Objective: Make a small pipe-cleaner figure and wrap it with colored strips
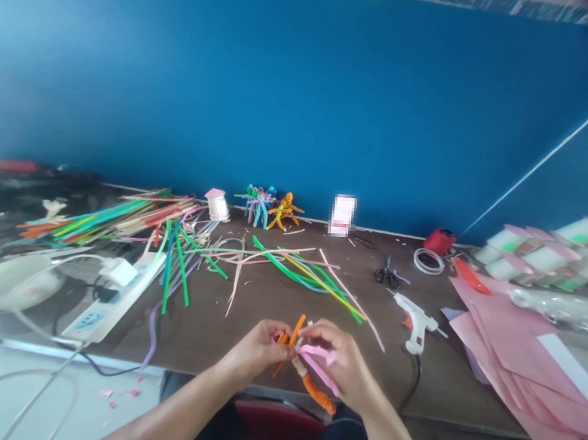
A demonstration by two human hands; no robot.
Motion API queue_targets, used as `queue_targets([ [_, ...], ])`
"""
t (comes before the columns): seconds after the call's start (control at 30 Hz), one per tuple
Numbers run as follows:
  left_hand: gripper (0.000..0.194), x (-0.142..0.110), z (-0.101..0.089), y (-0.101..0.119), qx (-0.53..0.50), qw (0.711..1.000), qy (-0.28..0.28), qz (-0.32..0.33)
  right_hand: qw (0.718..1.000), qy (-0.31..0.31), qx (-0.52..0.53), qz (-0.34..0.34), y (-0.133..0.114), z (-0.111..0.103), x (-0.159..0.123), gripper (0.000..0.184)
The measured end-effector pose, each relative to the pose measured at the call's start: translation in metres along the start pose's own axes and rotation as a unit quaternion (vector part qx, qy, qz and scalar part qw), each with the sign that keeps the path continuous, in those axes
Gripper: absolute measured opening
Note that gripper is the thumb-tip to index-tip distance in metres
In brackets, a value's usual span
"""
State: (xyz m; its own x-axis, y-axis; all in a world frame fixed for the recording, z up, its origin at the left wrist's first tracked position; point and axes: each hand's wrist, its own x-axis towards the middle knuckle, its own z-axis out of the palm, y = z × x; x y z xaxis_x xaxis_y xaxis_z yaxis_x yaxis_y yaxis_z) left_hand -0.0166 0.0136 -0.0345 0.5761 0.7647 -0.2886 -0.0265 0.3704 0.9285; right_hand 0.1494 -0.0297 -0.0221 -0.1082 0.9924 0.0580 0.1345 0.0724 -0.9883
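Head view: glue gun [415,321] beside hands [342,362] holding pipe cleaners [318,371].

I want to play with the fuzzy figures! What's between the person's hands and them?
In the head view, a tangle of green, yellow and pale pipe cleaners lies on the brown table between the left hand, the right hand and the figures.

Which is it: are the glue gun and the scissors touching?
Apart: the head view shows brown tabletop between the glue gun and the scissors.
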Motion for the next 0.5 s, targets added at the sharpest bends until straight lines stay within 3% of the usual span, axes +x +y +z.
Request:
queue_targets([
  [0.2,0.018,-0.004,0.003,0.005,0.037,0.999,0.018,0.017,0.985,0.027,-0.132,-0.108,0.016,0.006,-0.001,0.019],
  [0.27,0.016,-0.005,0.004,0.007,0.048,0.998,0.03,0.033,0.982,0.04,-0.153,-0.105,0.02,0.009,-0.003,0.013],
  [0.5,0.02,-0.003,0.005,0.005,0.14,0.982,0.101,0.076,0.985,0.033,-0.163,-0.048,0.015,0.029,-0.017,0.024],
])
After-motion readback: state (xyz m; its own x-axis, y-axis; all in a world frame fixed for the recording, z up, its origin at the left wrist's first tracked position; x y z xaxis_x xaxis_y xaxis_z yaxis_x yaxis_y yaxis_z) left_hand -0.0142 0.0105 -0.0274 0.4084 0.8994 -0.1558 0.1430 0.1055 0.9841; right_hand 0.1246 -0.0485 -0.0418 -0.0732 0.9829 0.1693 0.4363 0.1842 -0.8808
